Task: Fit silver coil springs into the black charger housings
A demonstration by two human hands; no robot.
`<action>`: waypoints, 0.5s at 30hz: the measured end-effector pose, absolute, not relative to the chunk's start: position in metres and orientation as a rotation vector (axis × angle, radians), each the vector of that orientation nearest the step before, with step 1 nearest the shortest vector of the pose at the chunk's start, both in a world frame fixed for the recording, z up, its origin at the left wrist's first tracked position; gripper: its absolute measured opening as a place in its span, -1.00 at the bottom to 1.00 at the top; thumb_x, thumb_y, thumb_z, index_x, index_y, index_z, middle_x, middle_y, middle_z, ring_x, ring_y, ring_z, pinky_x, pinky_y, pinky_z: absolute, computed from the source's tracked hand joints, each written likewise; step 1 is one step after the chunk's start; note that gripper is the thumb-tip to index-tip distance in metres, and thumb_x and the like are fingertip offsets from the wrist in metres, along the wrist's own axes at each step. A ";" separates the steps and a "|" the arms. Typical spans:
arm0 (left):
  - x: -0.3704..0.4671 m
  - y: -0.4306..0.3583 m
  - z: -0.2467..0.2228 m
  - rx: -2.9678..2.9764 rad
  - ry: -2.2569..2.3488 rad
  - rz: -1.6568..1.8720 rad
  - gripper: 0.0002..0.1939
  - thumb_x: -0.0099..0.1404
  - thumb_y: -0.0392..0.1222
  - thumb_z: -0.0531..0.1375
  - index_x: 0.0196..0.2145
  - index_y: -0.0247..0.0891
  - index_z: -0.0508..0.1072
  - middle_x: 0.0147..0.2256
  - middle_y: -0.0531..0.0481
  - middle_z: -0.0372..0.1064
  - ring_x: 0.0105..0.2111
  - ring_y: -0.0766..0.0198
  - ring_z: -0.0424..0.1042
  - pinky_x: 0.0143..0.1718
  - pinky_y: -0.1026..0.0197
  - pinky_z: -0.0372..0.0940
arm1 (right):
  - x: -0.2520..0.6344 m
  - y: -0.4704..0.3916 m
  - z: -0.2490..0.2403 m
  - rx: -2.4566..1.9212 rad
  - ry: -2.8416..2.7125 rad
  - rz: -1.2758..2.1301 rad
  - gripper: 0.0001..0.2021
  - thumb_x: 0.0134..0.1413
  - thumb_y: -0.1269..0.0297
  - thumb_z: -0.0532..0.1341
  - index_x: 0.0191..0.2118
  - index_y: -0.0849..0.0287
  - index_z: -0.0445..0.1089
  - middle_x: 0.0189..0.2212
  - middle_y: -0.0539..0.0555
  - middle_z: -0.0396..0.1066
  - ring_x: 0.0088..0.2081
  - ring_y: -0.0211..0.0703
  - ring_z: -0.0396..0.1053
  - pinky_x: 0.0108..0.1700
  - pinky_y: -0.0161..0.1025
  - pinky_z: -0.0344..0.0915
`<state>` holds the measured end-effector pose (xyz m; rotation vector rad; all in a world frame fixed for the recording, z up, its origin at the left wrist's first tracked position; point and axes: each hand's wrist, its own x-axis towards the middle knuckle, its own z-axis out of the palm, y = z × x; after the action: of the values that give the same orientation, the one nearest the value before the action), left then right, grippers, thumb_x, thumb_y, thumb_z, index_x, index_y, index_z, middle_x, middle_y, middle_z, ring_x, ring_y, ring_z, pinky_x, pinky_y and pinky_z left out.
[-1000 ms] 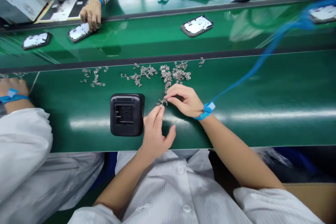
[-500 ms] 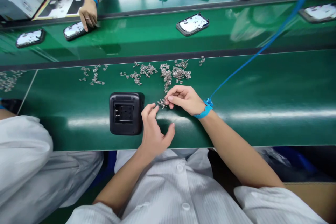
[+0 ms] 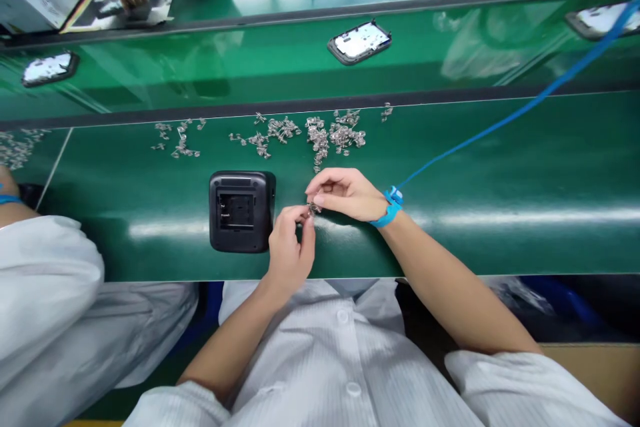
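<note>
Pinching a small cluster of metal springs (image 3: pixel 314 208) in the fingertips of left hand (image 3: pixel 291 242) and right hand (image 3: pixel 350 195) together — on or just over the green bench (image 3: pixel 480 180), right of a black device housing (image 3: pixel 242 211). Seemingly partway through picking it apart, with plenty of loose springs (image 3: pixel 345 138) left in piles beyond — too small to count.

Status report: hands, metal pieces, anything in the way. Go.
Left hand and right hand close together at small metal cluster, exact grip unclear. More metal pieces loose beyond hands. Black device left of hands; blue cord away from pieces.
</note>
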<state>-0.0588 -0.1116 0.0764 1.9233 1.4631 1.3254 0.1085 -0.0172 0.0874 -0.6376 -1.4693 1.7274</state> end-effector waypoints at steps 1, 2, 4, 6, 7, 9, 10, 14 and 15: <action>-0.059 -0.112 0.076 1.905 1.474 1.330 -0.82 0.46 -0.30 0.14 -0.01 -0.17 0.36 -0.19 0.00 0.46 -0.27 0.34 0.46 -0.23 0.26 0.37 | 0.108 -0.018 0.088 -0.633 -1.511 1.710 -0.71 0.05 0.20 0.47 -0.16 0.22 0.49 -0.37 0.03 0.51 -0.35 -0.27 0.46 -0.25 -0.29 0.46; -0.059 -0.112 0.075 1.879 1.480 1.342 -0.83 0.46 -0.29 0.14 -0.02 -0.17 0.37 -0.20 0.00 0.47 -0.28 0.34 0.47 -0.24 0.27 0.37 | 0.108 -0.018 0.088 -0.628 -1.564 1.681 -0.68 0.02 0.22 0.48 -0.13 0.21 0.49 -0.33 0.03 0.51 -0.34 -0.27 0.45 -0.24 -0.28 0.45; -0.059 -0.113 0.072 1.796 1.481 1.368 -0.84 0.46 -0.27 0.15 -0.02 -0.16 0.38 -0.22 0.01 0.47 -0.31 0.35 0.49 -0.25 0.27 0.39 | 0.108 -0.019 0.089 -0.622 -1.676 1.601 -0.67 0.00 0.29 0.48 -0.10 0.20 0.48 -0.30 0.03 0.50 -0.33 -0.29 0.42 -0.24 -0.28 0.43; -0.059 -0.115 0.071 1.685 1.477 1.383 -0.86 0.46 -0.24 0.15 -0.04 -0.16 0.40 -0.25 0.02 0.48 -0.33 0.35 0.50 -0.26 0.27 0.40 | 0.109 -0.018 0.089 -0.633 -1.751 1.539 -0.72 0.04 0.35 0.42 -0.10 0.20 0.47 -0.28 0.04 0.50 -0.32 -0.28 0.43 -0.22 -0.27 0.42; -0.059 -0.115 0.071 1.627 1.480 1.389 -0.87 0.46 -0.22 0.16 -0.05 -0.17 0.41 -0.26 0.03 0.48 -0.34 0.35 0.50 -0.27 0.27 0.40 | 0.110 -0.018 0.089 -0.640 -1.765 1.525 -0.74 0.07 0.36 0.39 -0.09 0.20 0.47 -0.27 0.04 0.51 -0.29 -0.26 0.45 -0.20 -0.26 0.43; -0.058 -0.115 0.072 1.528 1.486 1.416 -0.89 0.45 -0.19 0.18 -0.09 -0.18 0.43 -0.28 0.03 0.49 -0.36 0.35 0.50 -0.29 0.28 0.39 | 0.113 -0.016 0.090 -0.650 -1.770 1.525 -0.74 0.09 0.39 0.36 -0.08 0.19 0.46 -0.26 0.05 0.52 -0.24 -0.23 0.48 -0.14 -0.23 0.44; -0.057 -0.115 0.074 1.485 1.481 1.437 -0.90 0.44 -0.18 0.20 -0.10 -0.19 0.44 -0.29 0.02 0.50 -0.37 0.36 0.50 -0.30 0.29 0.39 | 0.115 -0.016 0.090 -0.650 -1.772 1.535 -0.74 0.09 0.39 0.36 -0.07 0.19 0.46 -0.26 0.05 0.52 -0.23 -0.22 0.49 -0.12 -0.22 0.45; -0.052 -0.111 0.080 1.235 1.412 1.517 -0.92 0.40 -0.19 0.23 -0.17 -0.21 0.44 -0.34 0.04 0.49 -0.43 0.40 0.47 -0.36 0.34 0.38 | 0.120 -0.013 0.090 -0.651 -1.740 1.592 -0.78 0.11 0.35 0.37 -0.10 0.19 0.46 -0.27 0.06 0.54 -0.23 -0.22 0.50 -0.12 -0.22 0.46; -0.051 -0.109 0.081 1.150 1.380 1.526 -0.93 0.39 -0.20 0.24 -0.20 -0.21 0.44 -0.36 0.06 0.48 -0.45 0.41 0.46 -0.37 0.36 0.37 | 0.121 -0.013 0.090 -0.659 -1.721 1.595 -0.79 0.12 0.34 0.37 -0.11 0.19 0.46 -0.27 0.05 0.54 -0.23 -0.23 0.49 -0.12 -0.22 0.45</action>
<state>-0.0508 -0.1091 0.0806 1.1504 1.3802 1.5256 0.1205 -0.0128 0.0897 -0.6594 -1.7206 1.5954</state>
